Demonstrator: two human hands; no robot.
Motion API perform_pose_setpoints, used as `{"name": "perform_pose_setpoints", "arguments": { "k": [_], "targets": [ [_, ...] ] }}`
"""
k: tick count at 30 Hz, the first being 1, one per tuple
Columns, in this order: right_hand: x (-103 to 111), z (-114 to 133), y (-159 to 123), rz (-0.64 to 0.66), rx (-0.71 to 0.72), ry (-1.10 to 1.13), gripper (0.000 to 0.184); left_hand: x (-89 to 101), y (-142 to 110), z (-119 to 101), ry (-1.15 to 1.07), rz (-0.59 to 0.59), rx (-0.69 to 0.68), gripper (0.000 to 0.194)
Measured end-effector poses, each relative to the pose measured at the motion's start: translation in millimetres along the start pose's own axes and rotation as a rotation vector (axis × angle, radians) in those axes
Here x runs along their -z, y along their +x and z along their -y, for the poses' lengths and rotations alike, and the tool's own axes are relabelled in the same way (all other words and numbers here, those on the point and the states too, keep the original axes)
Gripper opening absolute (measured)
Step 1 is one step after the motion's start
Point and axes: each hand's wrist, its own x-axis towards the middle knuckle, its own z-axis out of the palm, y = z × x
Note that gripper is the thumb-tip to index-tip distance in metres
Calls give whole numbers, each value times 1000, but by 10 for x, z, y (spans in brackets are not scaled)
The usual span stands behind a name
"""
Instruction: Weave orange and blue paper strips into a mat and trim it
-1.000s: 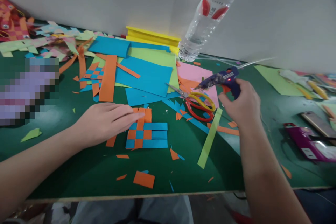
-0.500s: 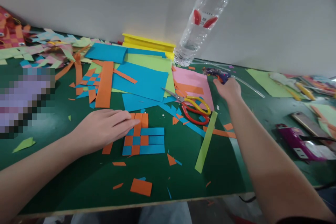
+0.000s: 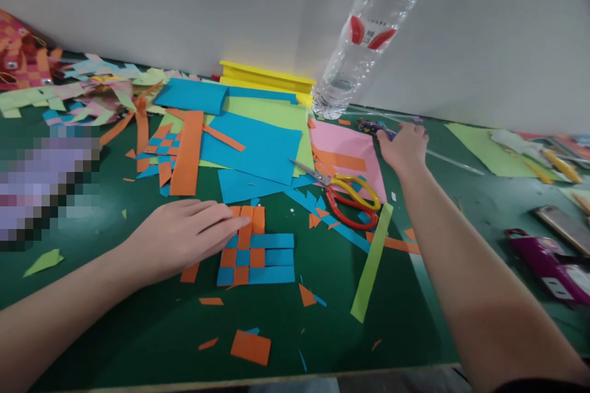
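My left hand [image 3: 184,236] rests at the left side of a small woven piece of orange and blue paper strips [image 3: 249,258]. Its fingers are together, with the fingertips pressed on the orange strips; the thumb is hidden. The loose blue strip ends point right. Far to the right, my right hand [image 3: 406,148] is at a dark blue hot glue gun [image 3: 370,128], thumb apart from the raised fingers. The hand covers most of the glue gun's handle. Between the hands lie scissors [image 3: 343,193] with one yellow and one red handle, and a light green paper strip [image 3: 372,264].
A clear plastic bottle [image 3: 357,55] stands by the wall beside a yellow folded strip [image 3: 267,77]. Blue sheets [image 3: 258,144] and a pink sheet [image 3: 350,141] lie behind the scissors. At right is a purple device [image 3: 539,261] near a phone [image 3: 562,227]. Paper scraps are scattered about.
My right hand's fingers have lifted and spread from around the glue gun's handle. The left hand stays on the woven paper. The view has shifted slightly.
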Motion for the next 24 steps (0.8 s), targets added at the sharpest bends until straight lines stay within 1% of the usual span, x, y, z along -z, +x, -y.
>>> {"name": "perform_pose_setpoints", "arguments": {
  "k": [2,3,5,6,8,10,12,16,19,24],
  "targets": [
    [176,76,-225,-6,88,21,44,9,16,7,10,-3,5,21],
    [272,114,-373,-3,177,52,40,9,21,13,12,3,4,21],
    [445,179,-718,75,307,99,33,4,28,27,15,23,-2,21],
    [510,200,-895,133,369,101,33,0,30,35,16,37,-6,22],
    [576,212,-1205,214,490,87,38,-11,31,47,15,67,-13,22],
    [559,183,-1405,281,589,57,38,-20,28,54,6,97,-22,23],
    [494,128,-1479,302,600,12,39,-26,23,55,-6,119,-29,25],
    [399,37,-1432,345,628,38,38,-32,21,53,-19,110,-26,28],
    [434,29,-1413,347,639,99,36,-41,31,56,-28,111,-20,30],
    [556,35,-1440,272,577,175,40,-58,38,70,-51,99,-24,33]
  ]
}}
